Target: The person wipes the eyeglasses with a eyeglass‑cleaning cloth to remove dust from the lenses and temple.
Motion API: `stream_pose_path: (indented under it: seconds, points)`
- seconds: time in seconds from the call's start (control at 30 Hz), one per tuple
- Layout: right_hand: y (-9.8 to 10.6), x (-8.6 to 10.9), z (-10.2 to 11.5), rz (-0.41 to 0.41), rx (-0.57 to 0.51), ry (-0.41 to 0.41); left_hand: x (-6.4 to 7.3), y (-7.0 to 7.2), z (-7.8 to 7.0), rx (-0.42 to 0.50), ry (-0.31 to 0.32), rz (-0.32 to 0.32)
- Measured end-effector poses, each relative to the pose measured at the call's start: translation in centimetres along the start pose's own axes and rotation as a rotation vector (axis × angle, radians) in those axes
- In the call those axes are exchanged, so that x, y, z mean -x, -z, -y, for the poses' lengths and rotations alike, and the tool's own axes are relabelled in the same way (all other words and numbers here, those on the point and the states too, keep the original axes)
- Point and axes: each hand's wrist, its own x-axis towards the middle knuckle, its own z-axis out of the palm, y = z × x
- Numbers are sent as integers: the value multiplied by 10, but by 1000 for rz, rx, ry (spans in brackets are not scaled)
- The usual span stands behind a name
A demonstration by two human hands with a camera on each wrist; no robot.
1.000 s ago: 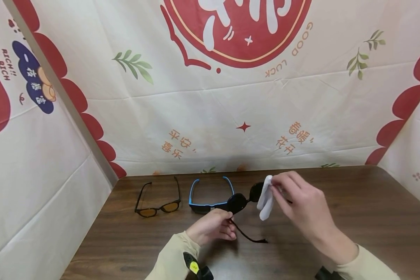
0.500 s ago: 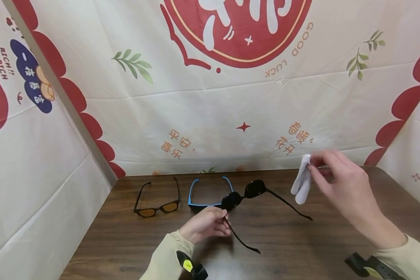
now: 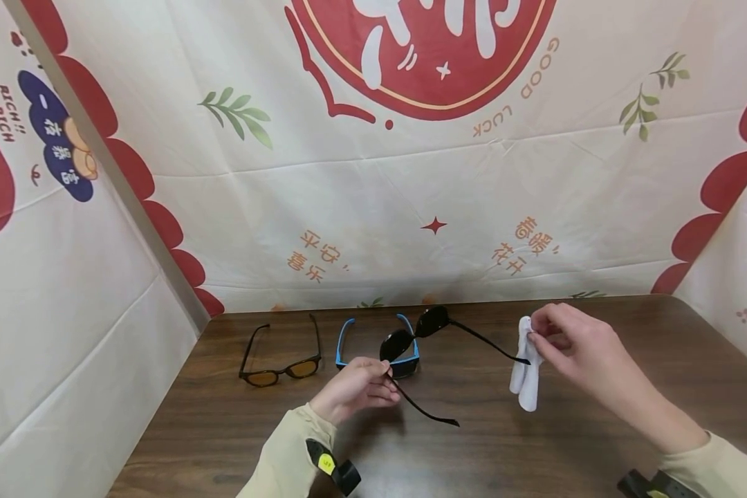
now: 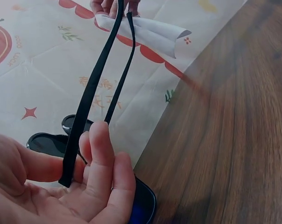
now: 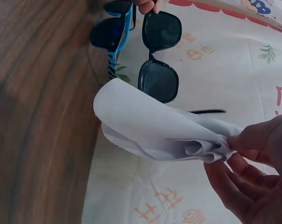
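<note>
My left hand (image 3: 357,391) pinches black sunglasses (image 3: 396,344) by one end of the frame, near the hinge. They are held tilted above the table with both temples unfolded toward me. In the right wrist view their two dark lenses (image 5: 160,80) face the camera. To the right, my right hand (image 3: 582,346) pinches a folded white cloth (image 3: 526,373) at its top, and the cloth hangs down. One temple tip overlaps the cloth in the head view; whether they touch I cannot tell. Behind the held pair, blue-and-black sunglasses (image 3: 404,368) lie on the table, partly covered.
Dark-framed glasses with amber lenses (image 3: 280,374) lie on the left of the wooden table (image 3: 473,456), temples unfolded toward the back. A printed white cloth backdrop (image 3: 373,207) rises behind the table and along both sides.
My right hand first drew the white cloth away from the lenses to the right, then lowered it slightly leftward. My left hand shifted a little left with the black sunglasses.
</note>
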Motion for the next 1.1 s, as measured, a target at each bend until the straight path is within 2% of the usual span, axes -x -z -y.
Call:
stream_pose_path:
  seconds: [0.23,0.5,0.8,1.1]
  points:
    - [-13,9,2,57,-69,-31,1,0,0,-23,-15,-17]
    - [-26,9,-5,71,-126,-92,5,-6,0,-72,-29,26]
    - [-38,3,-12,154,-137,-98,11,-21,-1,-160,-33,88]
    - [-47,-2,-16,188,-155,-164,11,-28,-1,-177,-26,93]
